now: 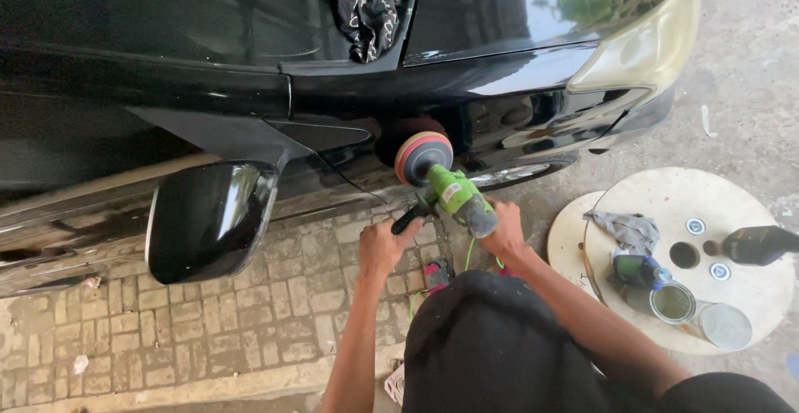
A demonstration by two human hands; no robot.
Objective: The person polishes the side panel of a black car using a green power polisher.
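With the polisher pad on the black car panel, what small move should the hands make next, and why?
Probably slide the polisher slowly sideways along the panel. Its pad sits flat against the paint, the left hand holds the side handle and the right hand the body, so the tool is steady.

Soft, even daylight fills the scene without hard shadows. The glossy black car body (516,72) mirrors sky and trees on its upper panel, with pale glare on the side mirror (208,217). The left edge is slightly smeared by motion blur; the centre stays fairly sharp.
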